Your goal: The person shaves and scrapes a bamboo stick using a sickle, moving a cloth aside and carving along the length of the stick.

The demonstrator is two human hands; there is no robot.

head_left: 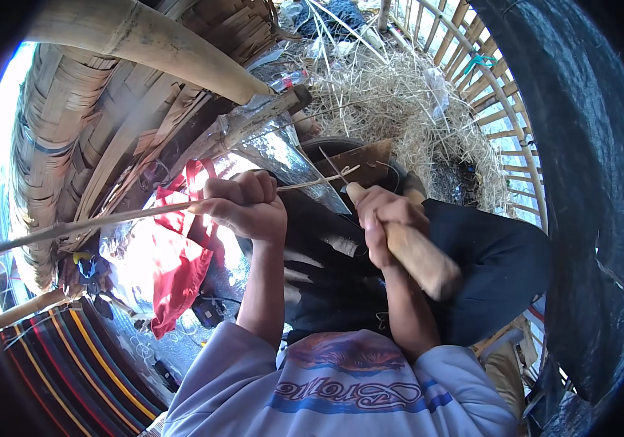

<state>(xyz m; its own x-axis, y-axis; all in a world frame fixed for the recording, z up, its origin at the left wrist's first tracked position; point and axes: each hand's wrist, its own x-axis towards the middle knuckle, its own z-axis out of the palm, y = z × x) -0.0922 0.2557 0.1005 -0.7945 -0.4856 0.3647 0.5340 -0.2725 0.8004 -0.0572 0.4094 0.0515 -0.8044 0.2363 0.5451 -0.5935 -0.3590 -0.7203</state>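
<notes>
My left hand (250,207) is closed in a fist around a long, thin strip of bamboo or cane (101,221). The strip runs out to the far left, and its short, pale, split end sticks out on the other side of the fist above my lap. My right hand (392,218) grips a knife by its thick wooden handle (428,266), whose butt slants down to the right. Its narrow blade (332,163) points up and left and crosses close to the strip's split end; whether they touch, I cannot tell. Dark trousers (334,269) lie beneath both hands.
Beyond my knees are a brown flat piece (359,162) and a heap of pale shavings (370,109). A thick bamboo pole (166,52) crosses the upper left. Red cloth (181,273) and striped fabric (72,364) lie left. A slatted bamboo fence (505,109) and dark sheeting (592,197) stand right.
</notes>
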